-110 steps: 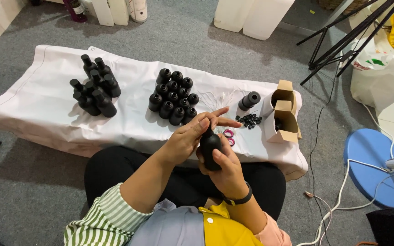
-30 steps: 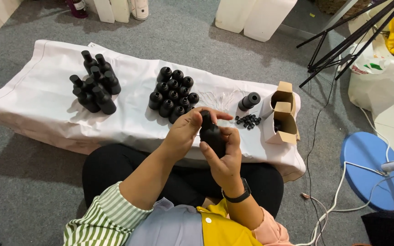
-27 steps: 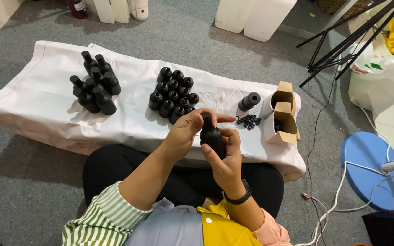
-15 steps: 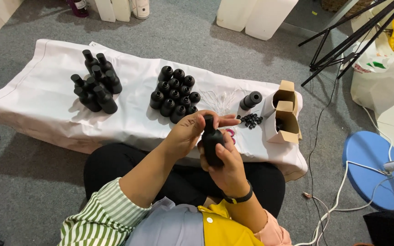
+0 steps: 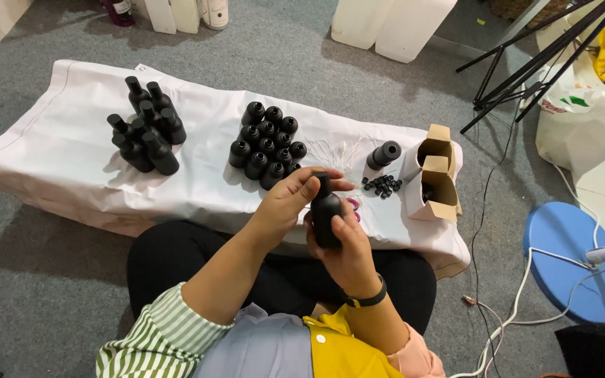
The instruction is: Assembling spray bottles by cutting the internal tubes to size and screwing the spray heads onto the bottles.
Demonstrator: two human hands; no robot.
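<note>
Seated person, head view looking down over the lap at a low table under a white cloth (image 5: 57, 150).

Right hand (image 5: 341, 241): wrapped around the body of a black bottle (image 5: 325, 213), fingers closed on it, bottle upright just off the table's near edge, roughly centre of view. Dark band on the right wrist.

Left hand (image 5: 285, 206): comes in from 8 o'clock, fingertips pinched on the bottle's neck and top. Whether a cap sits under the fingers cannot be told; they cover it.

Around the held bottle:
- At 11 o'clock, near, a tight cluster of open black bottles (image 5: 267, 143) standing on the cloth.
- Further out at 10 o'clock, well apart, a second group of capped black bottles (image 5: 145, 129), taller-looking with narrow tops.
- At 2 o'clock, a scatter of small black caps (image 5: 381, 185) on the cloth, and just beyond it one black bottle lying on its side (image 5: 384, 154).
- At 3 o'clock, two small open cardboard boxes (image 5: 435, 182) at the table's right end, touching each other.
- Something pink (image 5: 353, 208) on the cloth just beside the right hand, mostly hidden.

Off the table: white jugs (image 5: 393, 24) on the grey carpet at 12 o'clock; a blue round disc (image 5: 572, 262) with white cable at 4 o'clock.
</note>
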